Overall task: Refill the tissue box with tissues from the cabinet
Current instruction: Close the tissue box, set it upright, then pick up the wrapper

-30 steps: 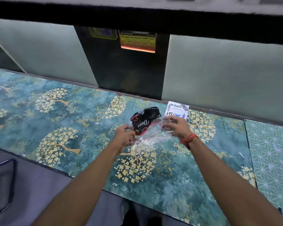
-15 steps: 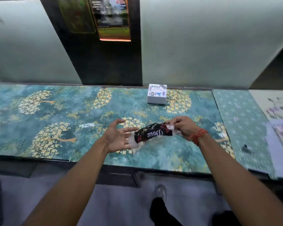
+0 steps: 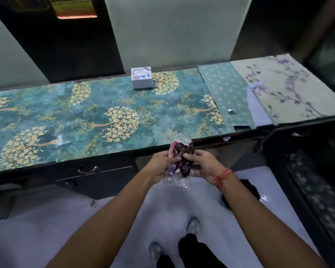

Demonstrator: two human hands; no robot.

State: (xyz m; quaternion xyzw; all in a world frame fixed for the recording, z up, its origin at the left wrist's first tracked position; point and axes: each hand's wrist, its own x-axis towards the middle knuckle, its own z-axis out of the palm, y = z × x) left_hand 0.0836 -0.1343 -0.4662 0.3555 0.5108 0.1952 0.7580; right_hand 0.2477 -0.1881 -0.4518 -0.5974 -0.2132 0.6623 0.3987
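Observation:
A dark tissue packet (image 3: pixel 180 151) in a crinkled clear plastic wrap is held upright in front of the counter's front edge. My left hand (image 3: pixel 161 167) grips its left side and my right hand (image 3: pixel 201 164), with a red thread at the wrist, grips its right side. A loose flap of the plastic hangs below the hands. A small white tissue box (image 3: pixel 141 77) with blue and black print stands at the back of the counter, well away from both hands.
The counter (image 3: pixel 70 120) wears a teal sheet with gold trees; a green patterned sheet (image 3: pixel 224 93) and a pale floral sheet (image 3: pixel 290 88) lie to the right. Drawers with metal handles (image 3: pixel 87 169) sit below. A dark cabinet front (image 3: pixel 313 186) stands at right. My feet are on a pale floor.
I have stepped back from the counter. The packet came off the counter top, turned from lying sideways to upright, and my left hand, open before, now grips it.

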